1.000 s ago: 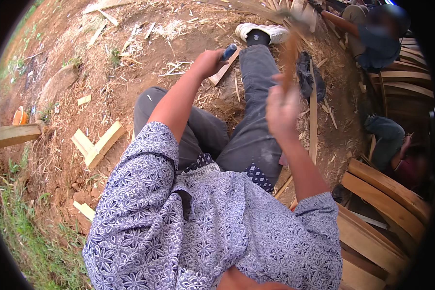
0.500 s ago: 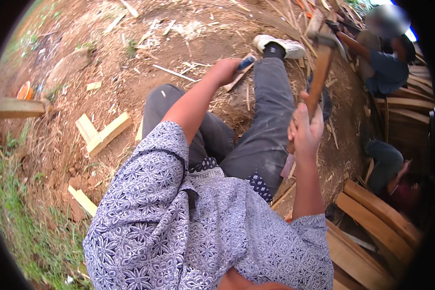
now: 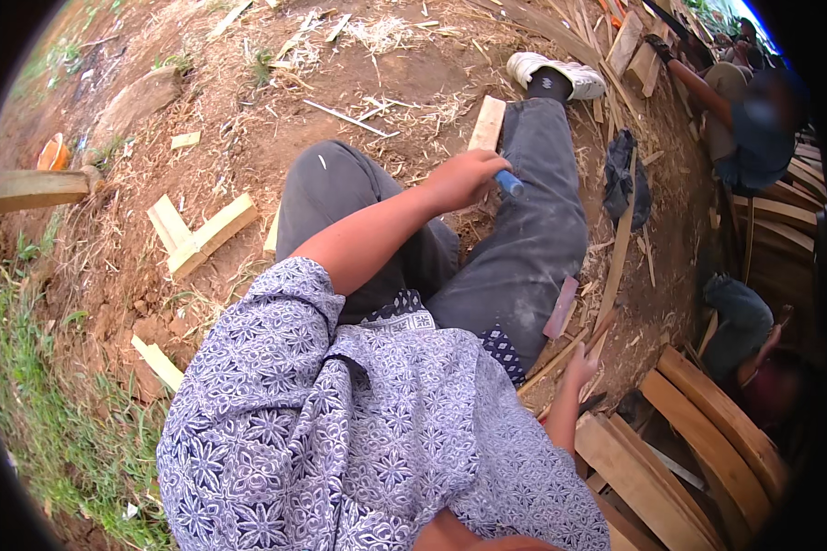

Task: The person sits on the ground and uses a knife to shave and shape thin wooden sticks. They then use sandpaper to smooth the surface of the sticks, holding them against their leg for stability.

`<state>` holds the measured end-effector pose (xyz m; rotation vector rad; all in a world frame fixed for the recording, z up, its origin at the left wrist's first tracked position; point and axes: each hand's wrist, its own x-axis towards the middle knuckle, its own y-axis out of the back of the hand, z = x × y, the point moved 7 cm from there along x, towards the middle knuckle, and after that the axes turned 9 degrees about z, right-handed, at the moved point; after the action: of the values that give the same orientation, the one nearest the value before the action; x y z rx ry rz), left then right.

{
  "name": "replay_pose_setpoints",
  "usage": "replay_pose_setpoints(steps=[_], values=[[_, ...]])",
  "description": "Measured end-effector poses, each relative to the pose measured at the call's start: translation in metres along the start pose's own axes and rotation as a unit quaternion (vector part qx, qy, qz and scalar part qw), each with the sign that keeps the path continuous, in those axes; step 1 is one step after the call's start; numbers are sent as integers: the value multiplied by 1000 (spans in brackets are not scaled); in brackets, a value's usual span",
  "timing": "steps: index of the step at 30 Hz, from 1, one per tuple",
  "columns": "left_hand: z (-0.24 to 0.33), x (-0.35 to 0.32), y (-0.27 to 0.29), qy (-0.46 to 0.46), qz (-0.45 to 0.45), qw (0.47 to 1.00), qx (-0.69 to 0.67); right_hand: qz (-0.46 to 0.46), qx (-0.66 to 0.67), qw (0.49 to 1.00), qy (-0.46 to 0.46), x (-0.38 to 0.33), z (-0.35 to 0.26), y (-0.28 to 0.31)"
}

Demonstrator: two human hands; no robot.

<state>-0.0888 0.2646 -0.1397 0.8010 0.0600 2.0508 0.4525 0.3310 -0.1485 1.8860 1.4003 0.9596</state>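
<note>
Left hand (image 3: 469,181): fingers are closing firmly around a blue handle (image 3: 510,184), whose rounded end is projecting from the fist toward the right leg (image 3: 542,165). The handle is sitting inside the left hand's grip and is lying well apart from the right hand (image 3: 579,367), which is resting low beside the right hip. The right hand's fingers are appearing small and partly hidden; whether they are gripping anything, I cannot tell. A pinkish block (image 3: 560,308) is lying near the right hand, along the right thigh. A wooden block (image 3: 487,125) is lying just beyond the left hand. A black bag (image 3: 619,179) and a long wooden strip (image 3: 621,253) are lying to the right of the right leg.
</note>
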Motion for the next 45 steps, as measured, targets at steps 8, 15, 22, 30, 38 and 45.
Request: replay_pose_setpoints(steps=[8, 15, 22, 30, 38, 45], values=[[-129, -10, 38, 394, 343, 827, -209, 25, -126, 964, -231, -52, 113, 46], [-133, -20, 52, 486, 318, 784, -218, 68, -271, 952, -125, -55, 111, 48], [-32, 6, 3, 349, 11, 907, -234, -27, 206, 978, 22, -4, -178, -7], [105, 11, -1, -34, -264, 945, -188, -405, 281, 870, -18, -50, -322, -80], [-155, -3, 94, 201, -409, 787, 416, -151, 511, 833, -150, 3, -265, -51], [-217, -29, 86, 155, -450, 722, 502, 13, 383, 900, -206, 14, -130, -41]])
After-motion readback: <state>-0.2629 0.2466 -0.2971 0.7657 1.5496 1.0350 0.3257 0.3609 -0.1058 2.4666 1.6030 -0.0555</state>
